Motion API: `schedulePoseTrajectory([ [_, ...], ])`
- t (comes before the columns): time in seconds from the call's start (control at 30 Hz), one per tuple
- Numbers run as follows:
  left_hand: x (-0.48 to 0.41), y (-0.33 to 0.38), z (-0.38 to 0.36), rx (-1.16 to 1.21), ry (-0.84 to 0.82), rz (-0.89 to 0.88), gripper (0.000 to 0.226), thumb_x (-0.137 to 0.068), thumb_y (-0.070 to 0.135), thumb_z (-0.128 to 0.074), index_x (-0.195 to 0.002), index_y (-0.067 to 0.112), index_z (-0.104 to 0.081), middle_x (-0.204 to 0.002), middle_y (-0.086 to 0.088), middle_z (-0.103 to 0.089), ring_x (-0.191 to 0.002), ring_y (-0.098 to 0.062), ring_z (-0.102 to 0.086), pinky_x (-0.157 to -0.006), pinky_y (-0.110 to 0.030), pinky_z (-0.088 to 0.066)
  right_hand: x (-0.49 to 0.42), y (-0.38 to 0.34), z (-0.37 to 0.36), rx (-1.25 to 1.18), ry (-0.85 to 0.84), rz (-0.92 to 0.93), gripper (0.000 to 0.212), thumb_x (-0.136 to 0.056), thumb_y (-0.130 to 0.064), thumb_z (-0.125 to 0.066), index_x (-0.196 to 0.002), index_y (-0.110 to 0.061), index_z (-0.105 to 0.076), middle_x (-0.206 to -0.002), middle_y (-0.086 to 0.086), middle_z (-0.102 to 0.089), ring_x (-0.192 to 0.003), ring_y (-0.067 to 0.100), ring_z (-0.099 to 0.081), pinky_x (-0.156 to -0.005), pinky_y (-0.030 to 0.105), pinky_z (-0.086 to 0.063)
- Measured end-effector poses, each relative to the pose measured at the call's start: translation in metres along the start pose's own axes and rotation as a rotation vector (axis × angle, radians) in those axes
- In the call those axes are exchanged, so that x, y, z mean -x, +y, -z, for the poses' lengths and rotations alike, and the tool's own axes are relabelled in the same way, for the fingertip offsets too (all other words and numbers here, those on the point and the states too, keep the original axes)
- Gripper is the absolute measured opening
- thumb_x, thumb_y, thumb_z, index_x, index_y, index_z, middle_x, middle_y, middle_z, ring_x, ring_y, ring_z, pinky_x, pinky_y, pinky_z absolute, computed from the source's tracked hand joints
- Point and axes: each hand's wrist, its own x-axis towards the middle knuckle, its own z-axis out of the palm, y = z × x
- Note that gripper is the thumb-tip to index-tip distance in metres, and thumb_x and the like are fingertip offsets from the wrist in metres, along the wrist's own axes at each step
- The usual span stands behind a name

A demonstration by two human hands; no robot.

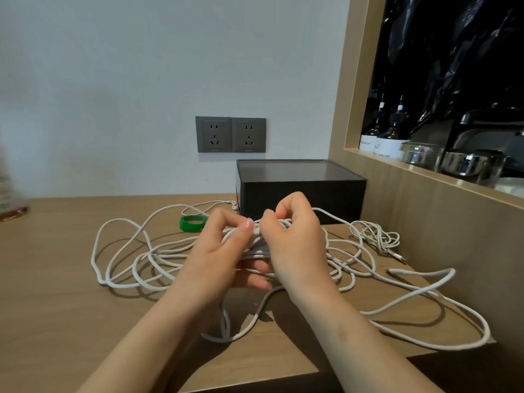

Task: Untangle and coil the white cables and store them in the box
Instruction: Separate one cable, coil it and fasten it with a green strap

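Two bare forearms rise from the bottom edge over the wooden table (56, 293); the thick white cable (419, 273) sprawls across it in loose, crossing loops, one long loop reaching the table's front edge at the lower right, others spreading to the left of centre; at mid-frame the left hand (224, 251) holds a gathered bundle of that cable across its palm, its fingers (249, 225) pinching the strands at the top; the right hand (295, 242) is just beside it, touching it, its fingers curled and gripping the same bundle from the right; a thinner white cable (377, 236) lies in a small tangle at the right, near the wooden side panel; a green ring (190, 226) sits left of the hands; behind them, the black box (300, 194) stands against the wall; above it, two grey sockets (230, 134); at the upper right, dark bottles (388, 140) stand in a recess.
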Motion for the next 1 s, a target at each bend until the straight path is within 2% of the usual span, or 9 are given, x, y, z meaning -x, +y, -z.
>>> schedulePoseTrajectory([
  [0.07,0.001,-0.001,-0.001,-0.050,0.009,-0.001,0.035,-0.078,0.045,-0.046,-0.095,0.015,-0.046,-0.068,-0.001,-0.066,-0.054,-0.016,-0.061,-0.043,-0.027,-0.050,0.002,0.002,-0.002,0.002,0.006,0.008,0.023,-0.091,-0.013,-0.052,-0.073,-0.018,-0.039,-0.066,-0.002,-0.043,-0.055,-0.007,-0.048,-0.040,0.008,-0.037],
  [0.2,0.000,-0.002,0.001,0.061,0.078,0.029,0.011,-0.093,0.022,-0.050,-0.091,0.011,-0.049,-0.069,-0.012,-0.063,-0.046,-0.014,-0.051,-0.042,-0.022,-0.043,0.000,0.007,-0.009,0.024,0.039,0.090,0.027,-0.089,-0.013,-0.055,-0.070,-0.021,-0.038,-0.063,-0.005,-0.042,-0.057,-0.001,-0.046,-0.046,0.012,-0.039],
  [0.3,-0.002,-0.003,0.004,0.115,0.126,0.020,0.009,-0.093,0.014,-0.053,-0.086,0.010,-0.049,-0.065,-0.013,-0.060,-0.044,-0.013,-0.046,-0.040,-0.020,-0.040,-0.001,0.008,-0.013,-0.009,-0.008,0.063,0.025,-0.090,-0.016,-0.055,-0.071,-0.021,-0.039,-0.064,-0.005,-0.045,-0.059,0.005,-0.050,-0.044,0.015,-0.040],
  [0.43,-0.005,-0.007,0.008,0.114,0.230,-0.032,0.017,-0.092,0.007,-0.055,-0.077,0.012,-0.047,-0.051,-0.004,-0.055,-0.041,-0.012,-0.044,-0.034,-0.017,-0.034,-0.012,0.006,-0.008,-0.016,-0.211,-0.047,0.030,-0.091,-0.049,-0.044,-0.081,-0.021,-0.047,-0.076,0.001,-0.056,-0.067,0.014,-0.057,-0.056,0.025,-0.049],
  [0.5,-0.008,-0.009,0.012,0.126,0.292,-0.016,0.018,-0.092,0.004,-0.054,-0.076,0.011,-0.048,-0.047,-0.002,-0.054,-0.037,-0.011,-0.043,-0.030,-0.016,-0.031,-0.020,0.008,0.003,0.022,-0.152,-0.087,0.033,-0.092,-0.053,-0.034,-0.084,-0.026,-0.050,-0.079,-0.003,-0.058,-0.069,0.010,-0.056,-0.063,0.028,-0.047],
  [0.6,-0.009,-0.010,0.016,0.126,0.344,0.002,0.017,-0.093,0.007,-0.054,-0.077,0.012,-0.049,-0.045,-0.005,-0.051,-0.034,-0.011,-0.042,-0.030,-0.017,-0.031,-0.028,0.021,0.022,0.389,-0.065,-0.053,0.022,-0.097,-0.040,-0.038,-0.090,-0.027,-0.053,-0.077,-0.004,-0.056,-0.066,0.006,-0.053,-0.057,0.023,-0.044],
  [0.7,-0.007,-0.009,0.013,0.072,0.339,-0.020,0.014,-0.092,0.007,-0.055,-0.079,0.011,-0.050,-0.055,-0.009,-0.055,-0.039,-0.012,-0.047,-0.034,-0.019,-0.037,-0.028,0.037,0.024,0.727,-0.219,-0.092,0.023,-0.094,-0.043,-0.046,-0.098,-0.024,-0.059,-0.085,-0.005,-0.059,-0.084,0.010,-0.056,-0.070,0.028,-0.051],
  [0.87,-0.006,-0.010,0.013,0.030,0.353,-0.033,0.013,-0.092,0.009,-0.056,-0.081,0.013,-0.051,-0.063,-0.013,-0.058,-0.042,-0.014,-0.050,-0.036,-0.020,-0.039,-0.022,0.041,0.014,0.978,-0.368,-0.059,0.037,-0.089,-0.053,-0.049,-0.110,-0.025,-0.062,-0.107,-0.003,-0.058,-0.110,0.020,-0.044,-0.091,0.036,-0.042],
  [1.0,-0.005,-0.009,0.012,0.014,0.360,-0.041,0.012,-0.092,0.010,-0.056,-0.081,0.012,-0.051,-0.064,-0.012,-0.061,-0.041,-0.013,-0.052,-0.037,-0.019,-0.041,-0.021,0.038,0.012,0.937,-0.359,-0.024,0.024,-0.092,-0.047,-0.049,-0.100,-0.029,-0.062,-0.098,-0.007,-0.055,-0.108,0.018,-0.040,-0.095,0.039,-0.032],
])
